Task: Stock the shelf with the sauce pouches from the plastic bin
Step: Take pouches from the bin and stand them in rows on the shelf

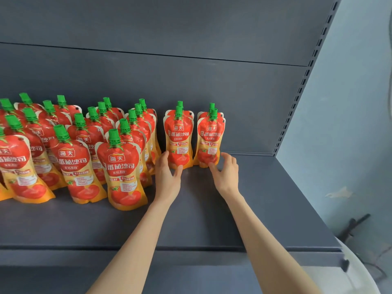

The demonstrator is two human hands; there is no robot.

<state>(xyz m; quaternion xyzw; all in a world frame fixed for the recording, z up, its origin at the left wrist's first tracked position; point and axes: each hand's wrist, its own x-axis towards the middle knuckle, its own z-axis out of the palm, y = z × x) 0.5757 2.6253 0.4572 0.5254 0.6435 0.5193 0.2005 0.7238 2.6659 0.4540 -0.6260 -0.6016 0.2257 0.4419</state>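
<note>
sauce pouches (74, 149): red-and-orange stand-up packs, tomato artwork, green screw caps. all upright, labels facing front. crowded front-to-back rows fill the left of the grey shelf (191, 225). to their right, set slightly apart near the back panel: first short row (178, 136) and second short row (210, 139), each two deep.

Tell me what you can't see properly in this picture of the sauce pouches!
- Plastic bin: outside the head view entirely.
- Leftmost pouches: cut off by the left edge, so no full count.
- Rear pouches: hidden behind the left front pouch and right front pouch; only green caps show.
- Small label print: too small.
- Left hand, right hand: pinching or merely touching, unclear.
</note>
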